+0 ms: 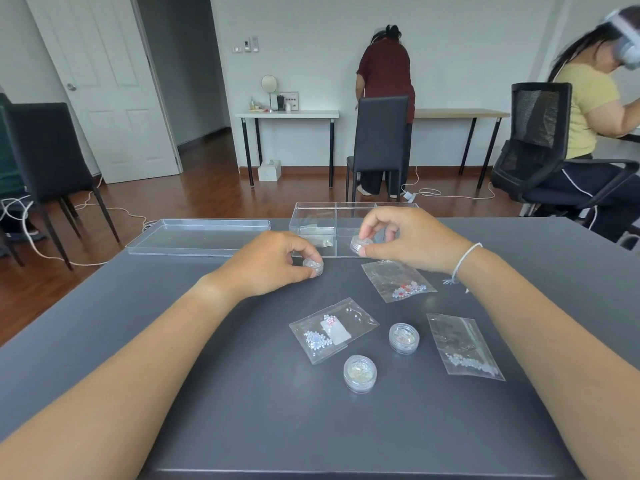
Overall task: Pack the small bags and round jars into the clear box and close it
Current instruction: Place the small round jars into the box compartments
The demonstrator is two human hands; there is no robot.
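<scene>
The clear box (313,220) stands open at the table's far edge, with a small bag lying in its left compartment. My right hand (412,239) holds a round jar (360,244) at the box's front wall. My left hand (273,263) grips another round jar (313,266) resting on the table just in front of the box. Two more jars (403,337) (360,373) sit nearer to me. Three small bags of beads lie flat: one in the middle (332,329), one under my right hand (398,280), one at the right (462,346).
The box's clear lid (197,235) lies flat to the left of the box on the grey table (242,393). Beyond the table are black chairs, floor cables, two side tables and two other people.
</scene>
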